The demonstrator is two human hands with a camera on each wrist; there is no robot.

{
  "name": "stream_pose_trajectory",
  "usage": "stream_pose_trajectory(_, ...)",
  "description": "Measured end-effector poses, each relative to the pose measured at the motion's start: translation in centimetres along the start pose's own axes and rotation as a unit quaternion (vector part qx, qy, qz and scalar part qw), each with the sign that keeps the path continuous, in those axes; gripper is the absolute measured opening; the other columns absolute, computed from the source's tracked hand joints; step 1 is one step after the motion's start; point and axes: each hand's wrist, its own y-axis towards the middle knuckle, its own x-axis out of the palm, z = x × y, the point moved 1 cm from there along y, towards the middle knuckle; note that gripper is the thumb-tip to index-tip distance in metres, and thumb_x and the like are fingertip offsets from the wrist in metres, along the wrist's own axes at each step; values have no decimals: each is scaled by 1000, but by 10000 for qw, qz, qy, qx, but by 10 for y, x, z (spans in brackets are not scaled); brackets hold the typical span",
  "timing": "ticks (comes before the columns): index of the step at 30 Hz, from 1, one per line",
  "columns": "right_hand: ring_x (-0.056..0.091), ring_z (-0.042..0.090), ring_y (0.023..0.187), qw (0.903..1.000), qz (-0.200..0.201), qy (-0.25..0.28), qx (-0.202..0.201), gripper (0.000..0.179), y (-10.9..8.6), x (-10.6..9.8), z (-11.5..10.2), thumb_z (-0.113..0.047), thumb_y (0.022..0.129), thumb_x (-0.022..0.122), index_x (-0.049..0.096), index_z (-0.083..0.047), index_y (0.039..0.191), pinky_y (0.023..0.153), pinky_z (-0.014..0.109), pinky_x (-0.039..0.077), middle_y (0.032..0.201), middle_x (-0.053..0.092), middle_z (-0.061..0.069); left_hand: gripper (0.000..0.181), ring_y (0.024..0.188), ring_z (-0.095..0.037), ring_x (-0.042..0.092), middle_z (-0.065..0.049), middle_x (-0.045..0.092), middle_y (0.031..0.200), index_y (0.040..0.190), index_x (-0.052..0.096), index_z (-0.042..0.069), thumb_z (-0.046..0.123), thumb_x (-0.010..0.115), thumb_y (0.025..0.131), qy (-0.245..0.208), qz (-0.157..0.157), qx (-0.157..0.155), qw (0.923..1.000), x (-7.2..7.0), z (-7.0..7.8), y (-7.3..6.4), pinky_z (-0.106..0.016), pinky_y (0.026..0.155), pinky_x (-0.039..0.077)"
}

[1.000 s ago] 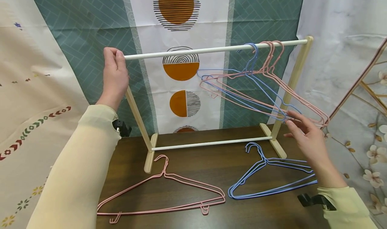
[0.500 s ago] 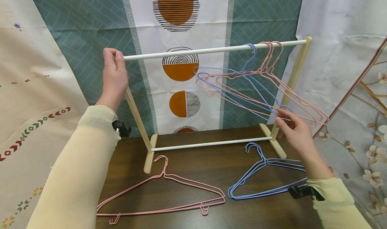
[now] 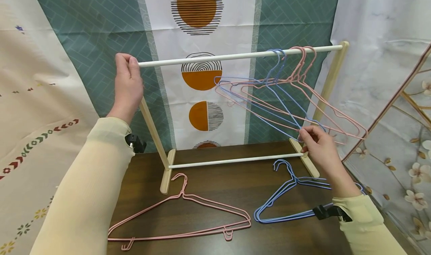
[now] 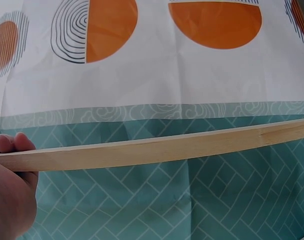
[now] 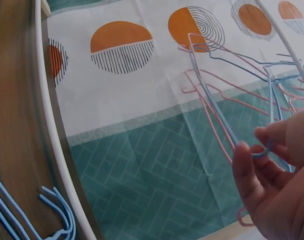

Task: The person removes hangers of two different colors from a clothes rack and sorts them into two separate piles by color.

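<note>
My left hand (image 3: 128, 84) grips the top left end of the garment rack, holding the wooden post (image 4: 116, 153) just at the end of the white top rail (image 3: 215, 57). With thumb and fingers, my right hand (image 3: 318, 146) pinches the lower near corner of a blue hanger (image 5: 261, 153) that hangs by its hook from the rail. Another blue hanger hangs close behind it. Farther right on the rail hang pink hangers (image 3: 297, 67), their arms overlapping the blue ones. My right fingers partly hide the pinched corner.
Pink hangers (image 3: 182, 192) lie stacked flat on the dark wooden table (image 3: 202, 213) at the front left. Several blue hangers (image 3: 276, 220) lie at the right, partly under my right forearm. A white lower bar (image 3: 235, 160) joins the rack's wooden feet (image 3: 167, 176). Patterned cloths hang behind.
My right hand has moved left and slightly down with the blue hanger's corner. That hanger's hook has slid a little left, apart from the other blue hook. My left hand stays put.
</note>
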Motion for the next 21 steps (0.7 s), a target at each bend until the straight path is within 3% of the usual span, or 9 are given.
stream_pose_trajectory(4, 76, 7, 99, 9943, -285, 1013, -139, 32, -2, 1, -3, -24, 119, 53, 56, 7, 126, 71, 27, 63, 116, 69, -5, 28, 73, -20, 43, -2, 41, 92, 131, 36, 30, 54, 28, 119, 7, 32, -13, 10000, 0, 1, 1, -32, 71, 40)
stream_pose_trajectory(7, 80, 14, 97, 9841, -477, 1678, -321, 28, -4, 2, -6, -20, 118, 53, 52, 8, 124, 73, 29, 65, 120, 72, 1, 28, 74, -19, 44, -1, 41, 93, 131, 36, 30, 54, 28, 119, 13, 39, -24, 10000, 0, 1, 1, -32, 72, 40)
stream_pose_trajectory(10, 81, 18, 96, 9735, -584, 2154, -494, 23, -4, 2, -7, -15, 117, 55, 58, 6, 128, 76, 30, 65, 119, 74, 7, 27, 74, -20, 44, -2, 41, 93, 131, 36, 30, 53, 28, 119, -7, 27, -38, 10000, 0, 1, 1, -32, 72, 40)
stream_pose_trajectory(14, 80, 20, 99, 9707, -665, 2195, -722, 29, -5, 3, -11, -15, 118, 54, 65, 3, 137, 83, 30, 64, 121, 76, 11, 26, 74, -20, 43, -1, 41, 94, 131, 36, 30, 53, 29, 119, -30, 8, -55, 10000, 1, 0, 0, -32, 71, 40)
stream_pose_trajectory(21, 80, 19, 107, 9675, -701, 2205, -1019, 38, -5, 8, -18, -16, 119, 49, 61, 8, 147, 94, 31, 61, 128, 77, 14, 28, 75, -20, 44, -2, 41, 94, 131, 35, 30, 55, 28, 119, 3, 14, -52, 10000, 1, 1, -1, -32, 73, 40)
